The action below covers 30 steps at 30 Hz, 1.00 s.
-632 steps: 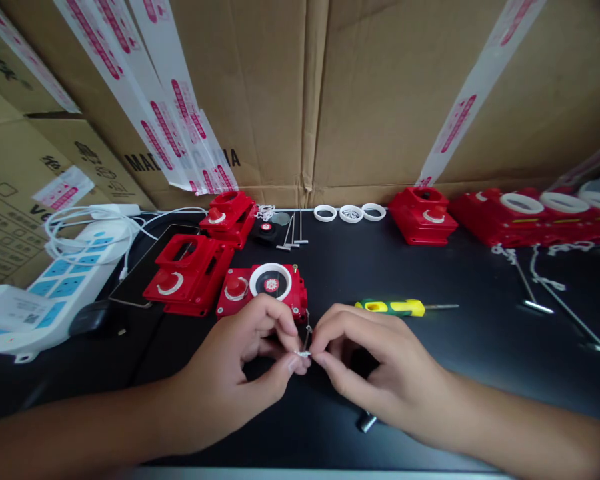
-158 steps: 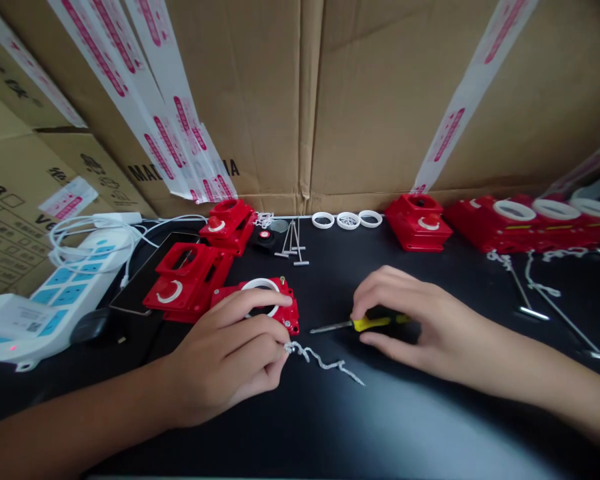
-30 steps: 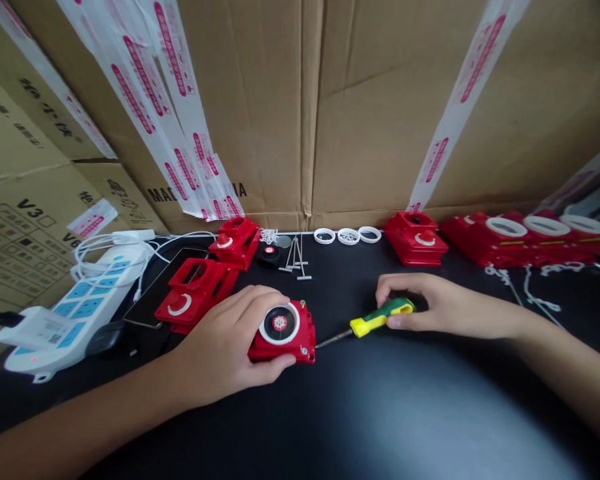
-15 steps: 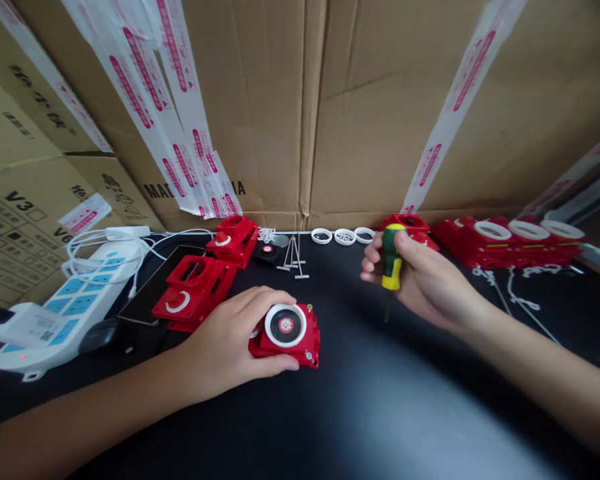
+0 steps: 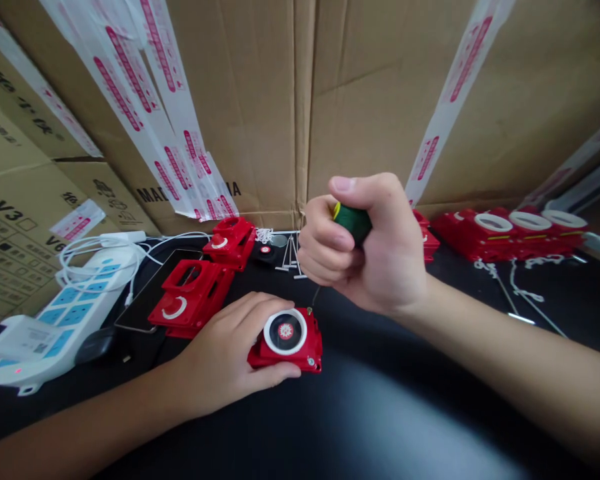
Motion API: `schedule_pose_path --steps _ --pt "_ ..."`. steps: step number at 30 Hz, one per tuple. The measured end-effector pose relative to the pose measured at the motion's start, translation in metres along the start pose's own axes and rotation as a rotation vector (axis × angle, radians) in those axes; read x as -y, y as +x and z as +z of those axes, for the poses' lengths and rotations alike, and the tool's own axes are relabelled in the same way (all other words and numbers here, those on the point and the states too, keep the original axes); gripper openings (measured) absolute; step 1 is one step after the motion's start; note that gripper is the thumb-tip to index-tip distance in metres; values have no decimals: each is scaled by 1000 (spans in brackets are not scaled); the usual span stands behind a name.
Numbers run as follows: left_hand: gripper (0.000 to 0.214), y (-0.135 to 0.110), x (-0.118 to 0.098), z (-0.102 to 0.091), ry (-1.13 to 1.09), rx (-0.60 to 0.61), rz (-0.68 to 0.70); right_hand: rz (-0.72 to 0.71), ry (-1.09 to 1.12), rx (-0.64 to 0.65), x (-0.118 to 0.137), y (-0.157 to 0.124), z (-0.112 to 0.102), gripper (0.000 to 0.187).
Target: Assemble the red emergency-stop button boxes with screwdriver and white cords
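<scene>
My left hand (image 5: 230, 353) is closed round a red box-like housing (image 5: 311, 337) on the black table. On the housing's top sits a white ring around a dark disc with a red-and-white emblem (image 5: 285, 331). Small screws show at two of its right corners. My right hand (image 5: 375, 247) is wrapped in a fist around the green and yellow handle of a screwdriver (image 5: 354, 223). The thin shaft slants down toward the housing's far right corner screw (image 5: 310, 311); whether the tip touches it I cannot tell.
Several more red housings stand at left (image 5: 195, 293) and at the right back (image 5: 500, 237). Metal T-shaped rods (image 5: 290, 257) lie behind the held housing. A white power strip (image 5: 55, 333), its cables and a flat dark device (image 5: 155, 293) lie at left. Cardboard boxes (image 5: 250, 100) wall the back.
My right hand has moved left with the screwdriver, tightened into a fist round its handle, and brought the shaft near the housing. My left hand stays on the housing.
</scene>
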<state>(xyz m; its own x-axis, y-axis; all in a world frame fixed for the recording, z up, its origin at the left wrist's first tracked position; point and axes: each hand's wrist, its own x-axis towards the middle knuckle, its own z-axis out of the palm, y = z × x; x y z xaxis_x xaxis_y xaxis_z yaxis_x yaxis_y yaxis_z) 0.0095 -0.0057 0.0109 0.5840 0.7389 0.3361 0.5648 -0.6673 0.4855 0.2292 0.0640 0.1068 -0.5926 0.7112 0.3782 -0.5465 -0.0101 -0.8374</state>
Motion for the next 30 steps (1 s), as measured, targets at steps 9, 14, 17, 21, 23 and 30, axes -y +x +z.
schedule_pose_path --steps 9,14,17,21,23,30 --pt "61 -1 -1 -1 10 -3 -13 -53 58 78 -18 5 -10 70" --pt "60 -1 -2 -1 17 -11 -5 -54 64 61 -17 3 -8 71" --pt "59 -1 -2 -1 8 -9 -20 12 27 61 -11 0 -4 66" --pt "60 0 -2 -2 0 11 -25 85 -30 88 -8 -4 -3 60" --pt "60 0 -2 -3 12 21 -18 55 -10 125 -8 -5 -5 61" --pt "63 -1 1 -4 7 54 -32 201 -210 317 13 -2 -16 56"
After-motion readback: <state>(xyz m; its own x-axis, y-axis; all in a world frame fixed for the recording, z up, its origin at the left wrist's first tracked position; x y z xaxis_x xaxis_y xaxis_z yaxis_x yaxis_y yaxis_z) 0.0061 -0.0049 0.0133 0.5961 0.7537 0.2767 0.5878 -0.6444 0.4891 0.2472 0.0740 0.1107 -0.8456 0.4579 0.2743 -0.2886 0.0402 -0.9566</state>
